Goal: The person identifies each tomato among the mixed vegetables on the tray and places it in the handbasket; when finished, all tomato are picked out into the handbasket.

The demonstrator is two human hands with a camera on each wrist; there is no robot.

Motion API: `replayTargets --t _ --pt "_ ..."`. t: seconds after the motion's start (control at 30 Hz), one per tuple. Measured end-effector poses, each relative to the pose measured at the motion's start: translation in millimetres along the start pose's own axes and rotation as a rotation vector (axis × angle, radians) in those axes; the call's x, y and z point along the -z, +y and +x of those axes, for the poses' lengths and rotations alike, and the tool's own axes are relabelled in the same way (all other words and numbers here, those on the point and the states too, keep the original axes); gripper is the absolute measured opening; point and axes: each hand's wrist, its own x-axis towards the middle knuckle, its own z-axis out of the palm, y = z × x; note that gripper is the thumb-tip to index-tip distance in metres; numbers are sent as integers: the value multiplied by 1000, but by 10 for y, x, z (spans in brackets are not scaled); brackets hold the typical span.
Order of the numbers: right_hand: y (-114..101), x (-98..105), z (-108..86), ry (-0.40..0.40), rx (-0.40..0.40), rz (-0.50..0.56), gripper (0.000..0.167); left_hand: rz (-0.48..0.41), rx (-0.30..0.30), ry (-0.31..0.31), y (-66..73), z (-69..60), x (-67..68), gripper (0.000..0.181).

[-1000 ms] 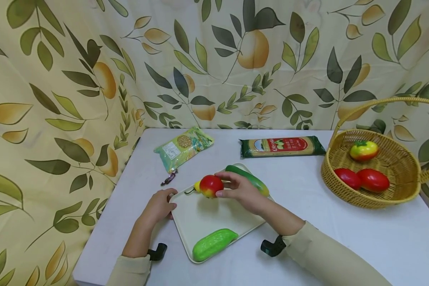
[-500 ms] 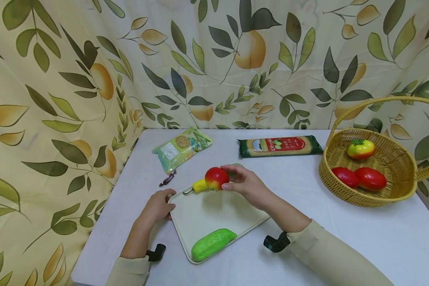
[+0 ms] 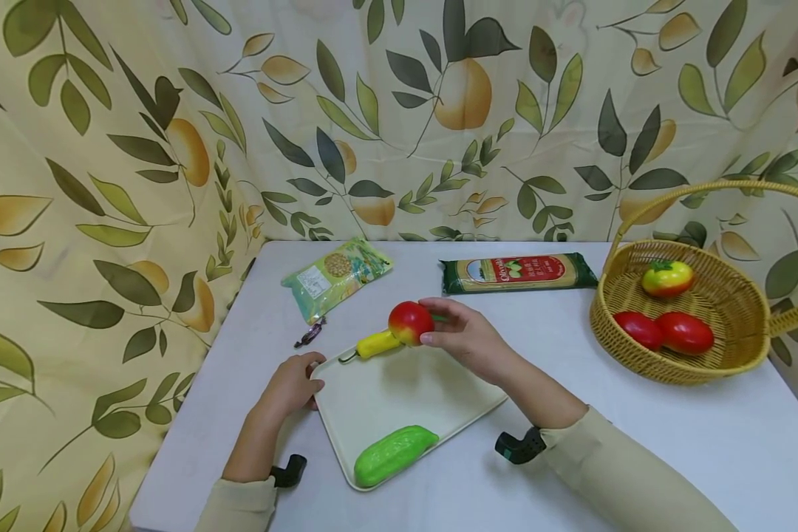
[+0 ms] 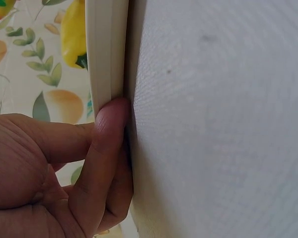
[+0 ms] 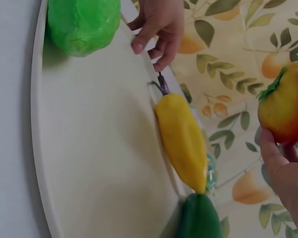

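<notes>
My right hand (image 3: pixel 473 341) holds a round red-and-yellow fruit (image 3: pixel 410 323) above the far side of a cream tray (image 3: pixel 406 406). A green leafy top shows on the fruit (image 5: pixel 288 101) in the right wrist view. With thumb and fingers, my left hand (image 3: pixel 286 386) pinches the tray's left rim; the left wrist view shows the grip on that rim (image 4: pixel 107 54) close up. Along the tray's far edge lies a yellow chili pepper (image 3: pixel 377 344), its tip touching a dark green cucumber (image 5: pixel 199 218) mostly hidden behind my right hand in the head view. A bumpy light-green gourd (image 3: pixel 395 456) lies at the near edge.
A wicker basket (image 3: pixel 678 375) at the right contains two red fruits (image 3: pixel 683 332) and a red-and-yellow one (image 3: pixel 668 278). Behind the tray are a green-yellow food bag (image 3: pixel 338 275), a wrapped candy (image 3: pixel 310 332) and a pasta packet (image 3: pixel 519 273). Patterned cloth hangs behind the table.
My right hand has carried the red-and-yellow fruit rightward and slightly away from me, uncovering more of the yellow pepper. My left hand stays on the tray rim.
</notes>
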Motion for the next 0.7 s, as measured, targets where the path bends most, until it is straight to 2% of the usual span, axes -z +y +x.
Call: replayTargets --t 0.17,0.7 --pt "-39 38 -9 25 16 -2 61 -6 2 -1 11 -9 6 39" --pt "-136 159 -52 92 -5 -13 62 0 13 -1 0 -5 0 38"
